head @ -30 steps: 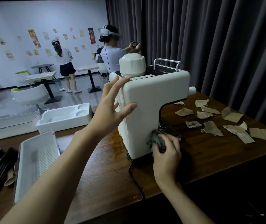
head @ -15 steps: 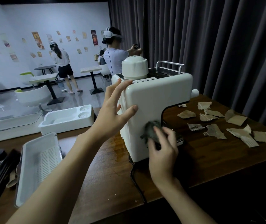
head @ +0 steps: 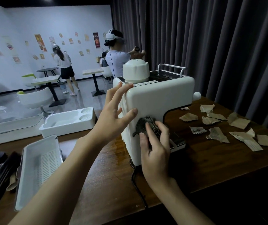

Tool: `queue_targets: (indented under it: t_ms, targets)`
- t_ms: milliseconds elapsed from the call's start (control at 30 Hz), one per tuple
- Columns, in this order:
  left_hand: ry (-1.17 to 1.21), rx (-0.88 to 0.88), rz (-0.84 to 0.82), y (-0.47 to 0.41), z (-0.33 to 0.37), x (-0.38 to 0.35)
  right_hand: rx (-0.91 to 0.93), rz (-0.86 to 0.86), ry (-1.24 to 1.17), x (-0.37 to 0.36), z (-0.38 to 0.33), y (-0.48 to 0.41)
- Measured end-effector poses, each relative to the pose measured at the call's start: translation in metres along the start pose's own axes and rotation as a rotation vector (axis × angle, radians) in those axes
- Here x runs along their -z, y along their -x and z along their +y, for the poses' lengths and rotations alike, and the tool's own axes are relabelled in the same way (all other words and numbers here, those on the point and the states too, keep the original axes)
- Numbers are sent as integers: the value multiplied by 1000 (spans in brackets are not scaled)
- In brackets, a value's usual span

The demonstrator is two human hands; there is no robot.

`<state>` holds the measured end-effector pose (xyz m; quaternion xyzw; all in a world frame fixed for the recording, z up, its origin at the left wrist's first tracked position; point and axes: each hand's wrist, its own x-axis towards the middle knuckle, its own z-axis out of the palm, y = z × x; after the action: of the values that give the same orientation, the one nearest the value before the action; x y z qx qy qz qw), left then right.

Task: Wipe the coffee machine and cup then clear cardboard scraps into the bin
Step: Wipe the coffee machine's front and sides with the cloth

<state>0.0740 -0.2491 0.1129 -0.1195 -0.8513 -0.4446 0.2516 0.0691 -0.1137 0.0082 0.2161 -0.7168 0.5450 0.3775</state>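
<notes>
Hands [head: 156,150] on coffee machine [head: 161,101], cloth [head: 142,125] under right

Left hand [head: 112,117] touches the coffee machine [head: 161,101] (right hand [head: 156,153] presses a cloth [head: 144,125]).
</notes>
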Motion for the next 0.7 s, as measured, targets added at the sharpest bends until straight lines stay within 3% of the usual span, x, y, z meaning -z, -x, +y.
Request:
queue_targets:
  t_ms: [133, 267, 467, 533, 633, 700]
  targets:
    - [-10, -3, -17, 0, 2, 2, 79, 66, 35, 8, 10, -18]
    - [-33, -11, -9, 1, 8, 1, -13, 225, 54, 11, 13, -37]
    - [-5, 12, 38, 0, 8, -1, 331, 21, 115, -1, 1, -36]
    - [24, 28, 38, 0, 7, -1, 296, 61, 117, 7, 6, -48]
    - [32, 39, 35, -2, 6, 0, 66, 249, 58, 19, 7, -70]
    - [47, 42, 40, -2, 4, 0, 43, 283, 64, 16, 0, -77]
